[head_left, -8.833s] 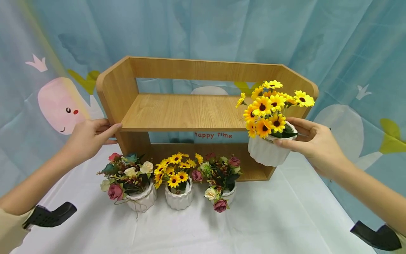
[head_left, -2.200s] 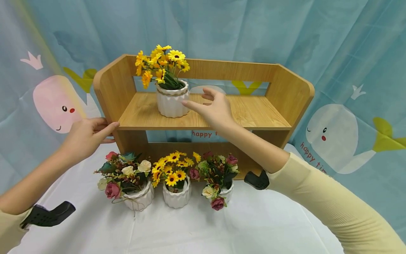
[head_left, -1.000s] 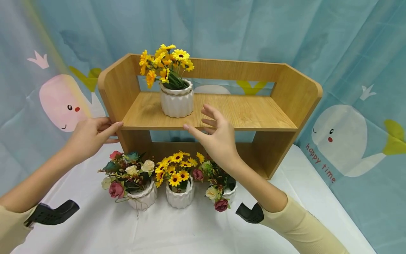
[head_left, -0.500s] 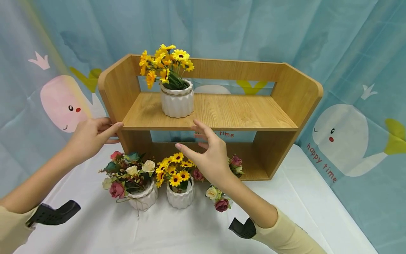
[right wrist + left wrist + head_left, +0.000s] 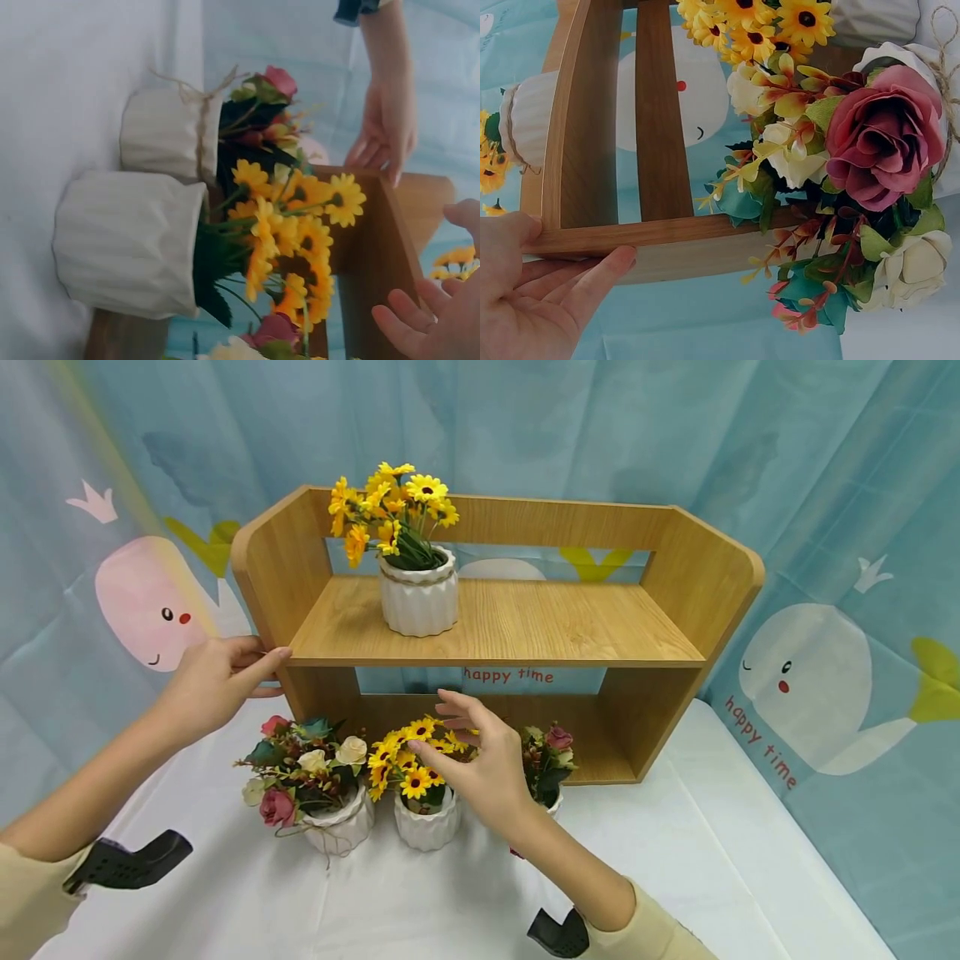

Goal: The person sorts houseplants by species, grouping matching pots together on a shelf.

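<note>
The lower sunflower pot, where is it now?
Head view, left of centre: the lower sunflower pot stands before the shelf, between the left rose pot and right rose pot.

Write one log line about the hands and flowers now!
left hand: holds shelf | right hand: empty, near front yellow flowers | upper level: one flower pot | table: three flower pots
</note>
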A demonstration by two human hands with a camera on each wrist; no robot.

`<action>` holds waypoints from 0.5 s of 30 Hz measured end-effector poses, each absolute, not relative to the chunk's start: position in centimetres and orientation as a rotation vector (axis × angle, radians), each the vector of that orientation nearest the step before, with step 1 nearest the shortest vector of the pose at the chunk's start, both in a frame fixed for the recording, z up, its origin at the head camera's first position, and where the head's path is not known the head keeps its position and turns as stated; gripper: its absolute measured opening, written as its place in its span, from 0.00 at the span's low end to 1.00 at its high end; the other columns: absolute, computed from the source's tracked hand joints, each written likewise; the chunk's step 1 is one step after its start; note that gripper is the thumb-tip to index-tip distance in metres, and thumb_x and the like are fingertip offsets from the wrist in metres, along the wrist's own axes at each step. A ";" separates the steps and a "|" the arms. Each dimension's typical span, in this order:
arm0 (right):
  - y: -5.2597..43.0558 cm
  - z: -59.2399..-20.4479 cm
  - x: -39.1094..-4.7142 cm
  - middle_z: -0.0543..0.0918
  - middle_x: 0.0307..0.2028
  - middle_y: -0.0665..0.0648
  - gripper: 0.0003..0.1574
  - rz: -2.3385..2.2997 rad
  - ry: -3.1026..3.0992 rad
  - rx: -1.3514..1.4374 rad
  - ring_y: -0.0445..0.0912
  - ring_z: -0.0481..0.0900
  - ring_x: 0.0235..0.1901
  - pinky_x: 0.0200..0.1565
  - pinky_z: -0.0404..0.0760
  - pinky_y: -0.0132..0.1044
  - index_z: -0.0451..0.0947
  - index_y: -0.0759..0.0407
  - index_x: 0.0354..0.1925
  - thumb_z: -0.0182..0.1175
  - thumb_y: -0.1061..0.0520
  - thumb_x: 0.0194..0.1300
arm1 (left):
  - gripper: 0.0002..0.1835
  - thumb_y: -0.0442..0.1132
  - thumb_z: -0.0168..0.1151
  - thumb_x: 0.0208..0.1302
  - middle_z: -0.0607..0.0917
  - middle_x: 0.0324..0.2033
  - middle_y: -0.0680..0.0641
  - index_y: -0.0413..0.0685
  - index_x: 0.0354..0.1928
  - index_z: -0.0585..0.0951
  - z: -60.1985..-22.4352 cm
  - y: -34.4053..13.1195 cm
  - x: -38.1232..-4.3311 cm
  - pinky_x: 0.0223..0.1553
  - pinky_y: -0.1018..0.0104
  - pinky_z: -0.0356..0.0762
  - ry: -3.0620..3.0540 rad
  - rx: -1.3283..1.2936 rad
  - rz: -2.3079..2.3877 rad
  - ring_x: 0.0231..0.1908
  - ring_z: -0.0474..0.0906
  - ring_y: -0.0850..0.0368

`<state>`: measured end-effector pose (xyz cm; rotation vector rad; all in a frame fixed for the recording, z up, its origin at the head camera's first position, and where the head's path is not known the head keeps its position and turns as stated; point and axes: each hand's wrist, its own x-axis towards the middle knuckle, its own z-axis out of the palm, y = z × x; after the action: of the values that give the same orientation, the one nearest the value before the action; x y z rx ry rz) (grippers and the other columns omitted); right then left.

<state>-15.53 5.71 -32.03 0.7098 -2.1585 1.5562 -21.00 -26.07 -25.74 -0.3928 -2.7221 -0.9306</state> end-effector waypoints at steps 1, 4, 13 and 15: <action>5.7 -32.2 -15.5 0.88 0.55 0.61 0.35 1.547 -2.159 0.715 0.57 0.87 0.51 0.54 0.88 0.54 0.78 0.64 0.65 0.78 0.61 0.61 | 0.28 0.47 0.55 0.83 0.86 0.46 0.21 0.19 0.56 0.80 -25.8 -26.1 -21.0 0.30 0.87 0.76 -2.722 -0.394 -0.928 0.35 0.92 0.37; 5.5 -32.7 -15.2 0.88 0.54 0.62 0.35 1.529 -2.161 0.724 0.55 0.87 0.50 0.52 0.89 0.51 0.79 0.64 0.64 0.78 0.61 0.61 | 0.28 0.47 0.55 0.83 0.86 0.46 0.21 0.19 0.56 0.80 -25.8 -26.1 -21.0 0.31 0.89 0.74 -2.718 -0.394 -0.923 0.34 0.92 0.39; 5.0 -34.5 -14.4 0.88 0.53 0.62 0.31 1.459 -2.179 0.776 0.58 0.87 0.48 0.46 0.88 0.47 0.81 0.65 0.60 0.78 0.61 0.61 | 0.28 0.46 0.55 0.83 0.86 0.45 0.21 0.18 0.55 0.80 -25.7 -25.9 -20.8 0.31 0.90 0.71 -2.708 -0.395 -0.910 0.37 0.91 0.34; 4.9 -34.9 -14.3 0.88 0.53 0.62 0.29 1.462 -2.176 0.785 0.57 0.87 0.48 0.49 0.88 0.48 0.81 0.65 0.59 0.78 0.61 0.61 | 0.28 0.46 0.55 0.83 0.86 0.45 0.21 0.18 0.55 0.80 -25.7 -25.9 -20.9 0.31 0.89 0.71 -2.711 -0.394 -0.899 0.37 0.91 0.33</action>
<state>-14.26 4.88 -34.90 0.7854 -2.1756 1.4616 -20.86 -25.93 -25.68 -0.3944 -2.7110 -0.8990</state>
